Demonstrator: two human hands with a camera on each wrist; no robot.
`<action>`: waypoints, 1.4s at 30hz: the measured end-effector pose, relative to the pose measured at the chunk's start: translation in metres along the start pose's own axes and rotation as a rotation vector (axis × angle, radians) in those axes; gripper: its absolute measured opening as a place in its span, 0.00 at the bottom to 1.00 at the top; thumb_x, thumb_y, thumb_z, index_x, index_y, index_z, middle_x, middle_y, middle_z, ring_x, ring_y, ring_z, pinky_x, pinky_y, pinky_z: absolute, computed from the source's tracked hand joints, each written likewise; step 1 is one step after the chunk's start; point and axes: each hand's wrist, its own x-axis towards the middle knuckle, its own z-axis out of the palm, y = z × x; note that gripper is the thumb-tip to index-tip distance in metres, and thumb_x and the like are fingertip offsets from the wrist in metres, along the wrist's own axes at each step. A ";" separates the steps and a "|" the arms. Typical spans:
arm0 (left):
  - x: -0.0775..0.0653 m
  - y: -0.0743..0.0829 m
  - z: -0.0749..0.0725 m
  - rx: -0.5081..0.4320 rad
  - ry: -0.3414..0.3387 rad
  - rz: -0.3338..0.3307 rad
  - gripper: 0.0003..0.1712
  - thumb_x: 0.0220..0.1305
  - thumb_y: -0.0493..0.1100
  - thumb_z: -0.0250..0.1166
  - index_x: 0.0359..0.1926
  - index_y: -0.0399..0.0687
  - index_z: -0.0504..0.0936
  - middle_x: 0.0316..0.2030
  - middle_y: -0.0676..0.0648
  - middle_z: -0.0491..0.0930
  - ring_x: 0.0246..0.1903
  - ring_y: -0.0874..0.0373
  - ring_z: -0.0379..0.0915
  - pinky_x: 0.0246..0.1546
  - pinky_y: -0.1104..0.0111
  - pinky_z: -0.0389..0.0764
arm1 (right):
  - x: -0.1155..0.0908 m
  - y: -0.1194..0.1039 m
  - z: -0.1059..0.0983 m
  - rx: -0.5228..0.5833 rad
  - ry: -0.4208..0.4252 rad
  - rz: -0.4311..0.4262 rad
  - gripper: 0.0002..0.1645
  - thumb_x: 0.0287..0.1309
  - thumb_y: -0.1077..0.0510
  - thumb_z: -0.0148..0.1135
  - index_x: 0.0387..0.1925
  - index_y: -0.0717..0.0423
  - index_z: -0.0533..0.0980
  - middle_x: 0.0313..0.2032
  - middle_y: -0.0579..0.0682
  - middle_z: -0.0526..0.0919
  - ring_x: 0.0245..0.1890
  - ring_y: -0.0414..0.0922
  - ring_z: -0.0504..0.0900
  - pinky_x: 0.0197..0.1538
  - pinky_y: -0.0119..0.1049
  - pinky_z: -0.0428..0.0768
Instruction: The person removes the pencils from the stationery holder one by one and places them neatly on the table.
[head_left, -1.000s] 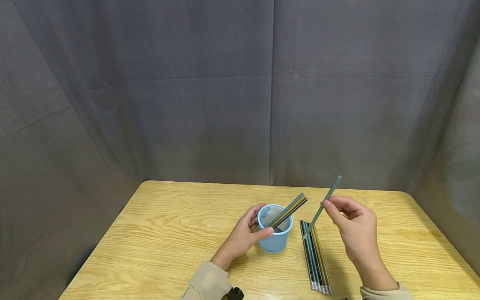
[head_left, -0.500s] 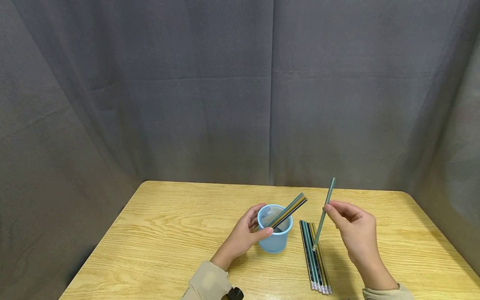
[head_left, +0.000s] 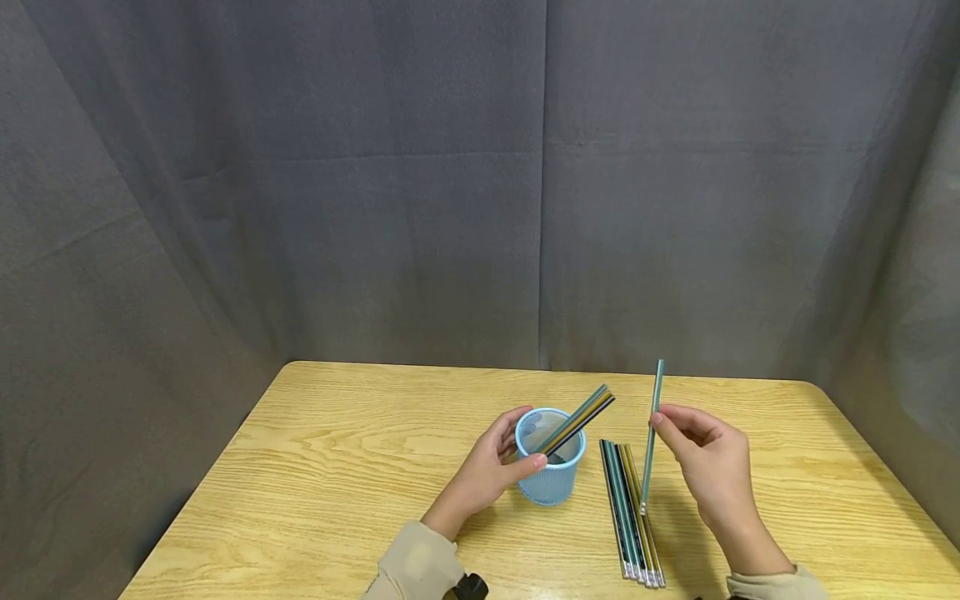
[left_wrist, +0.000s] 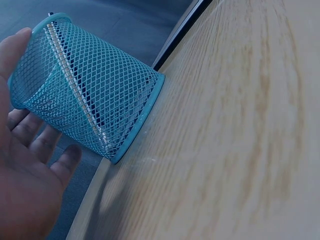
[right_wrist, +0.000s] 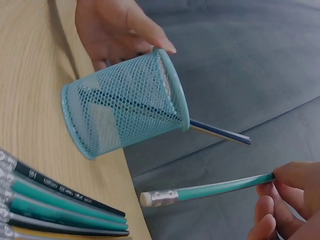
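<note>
Over table (head_left: 330, 467), right hand (head_left: 715, 462) pinching pencil (head_left: 649, 458) near-upright, left hand (head_left: 489, 469) curved around cup (head_left: 550, 486)

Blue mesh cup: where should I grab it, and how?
Probably best: pinch the blue mesh cup by its round side near the top, coming from the left. The pencils inside lean out rightward, leaving that side free of them; the left hand holds it there.

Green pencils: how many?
4 green pencils visible: one pinched in the right hand, two in the row on the table, one leaning in the mesh cup; more may be hidden there.
</note>
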 end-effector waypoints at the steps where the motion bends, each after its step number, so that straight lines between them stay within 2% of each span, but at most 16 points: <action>1: 0.000 0.002 0.000 -0.002 0.001 -0.004 0.40 0.65 0.43 0.68 0.73 0.51 0.60 0.65 0.43 0.70 0.65 0.47 0.65 0.66 0.53 0.63 | 0.000 0.001 0.000 -0.005 -0.001 -0.001 0.20 0.61 0.54 0.69 0.47 0.68 0.82 0.35 0.44 0.87 0.36 0.35 0.81 0.39 0.24 0.79; 8: -0.006 0.020 0.003 -0.006 -0.001 0.010 0.40 0.66 0.41 0.68 0.73 0.44 0.59 0.65 0.38 0.69 0.65 0.41 0.64 0.67 0.50 0.62 | 0.000 0.009 -0.002 -0.046 -0.012 0.015 0.22 0.62 0.52 0.68 0.48 0.68 0.82 0.36 0.41 0.87 0.37 0.34 0.81 0.39 0.24 0.79; 15: -0.003 0.009 0.002 -0.002 -0.001 -0.005 0.39 0.66 0.42 0.68 0.73 0.48 0.60 0.65 0.41 0.70 0.65 0.45 0.65 0.67 0.52 0.62 | -0.001 0.017 -0.004 -0.082 -0.028 0.056 0.24 0.63 0.50 0.67 0.49 0.67 0.82 0.36 0.41 0.86 0.36 0.34 0.80 0.38 0.24 0.79; 22: -0.008 0.029 0.003 -0.018 -0.018 0.015 0.39 0.66 0.43 0.67 0.73 0.43 0.59 0.64 0.35 0.69 0.65 0.39 0.64 0.66 0.49 0.62 | -0.001 0.024 -0.006 -0.118 -0.042 0.081 0.24 0.62 0.49 0.68 0.48 0.66 0.82 0.36 0.41 0.86 0.37 0.33 0.80 0.38 0.24 0.78; 24: -0.009 0.030 0.003 -0.023 -0.020 0.007 0.40 0.66 0.42 0.68 0.73 0.43 0.59 0.65 0.35 0.69 0.65 0.39 0.64 0.66 0.49 0.62 | -0.001 0.026 -0.006 -0.127 -0.047 0.083 0.24 0.62 0.49 0.68 0.48 0.66 0.82 0.36 0.41 0.86 0.37 0.33 0.80 0.38 0.24 0.78; 27: -0.006 0.021 0.002 -0.022 -0.016 0.002 0.40 0.66 0.42 0.68 0.73 0.43 0.59 0.65 0.35 0.68 0.65 0.40 0.64 0.66 0.49 0.61 | 0.000 0.029 -0.007 -0.142 -0.060 0.089 0.24 0.62 0.49 0.68 0.48 0.65 0.82 0.36 0.42 0.86 0.37 0.33 0.80 0.38 0.25 0.78; 32: 0.000 0.001 0.000 -0.011 -0.006 -0.001 0.41 0.65 0.43 0.68 0.74 0.49 0.59 0.65 0.42 0.70 0.65 0.45 0.65 0.67 0.51 0.62 | 0.002 0.032 -0.008 -0.148 -0.078 0.106 0.23 0.62 0.50 0.68 0.49 0.66 0.82 0.37 0.45 0.86 0.36 0.32 0.80 0.38 0.25 0.78; 37: 0.000 -0.001 -0.001 0.001 -0.003 0.011 0.39 0.65 0.46 0.69 0.73 0.54 0.61 0.64 0.47 0.71 0.64 0.50 0.67 0.66 0.54 0.64 | 0.001 0.035 -0.009 -0.153 -0.102 0.129 0.24 0.63 0.50 0.67 0.50 0.66 0.81 0.39 0.46 0.86 0.37 0.32 0.80 0.39 0.25 0.79; 42: -0.001 -0.001 0.000 0.010 0.000 0.018 0.40 0.65 0.49 0.69 0.73 0.56 0.61 0.64 0.48 0.72 0.64 0.49 0.67 0.66 0.55 0.65 | 0.000 0.039 -0.010 -0.170 -0.129 0.163 0.24 0.64 0.49 0.66 0.51 0.65 0.81 0.41 0.47 0.85 0.39 0.33 0.80 0.41 0.25 0.79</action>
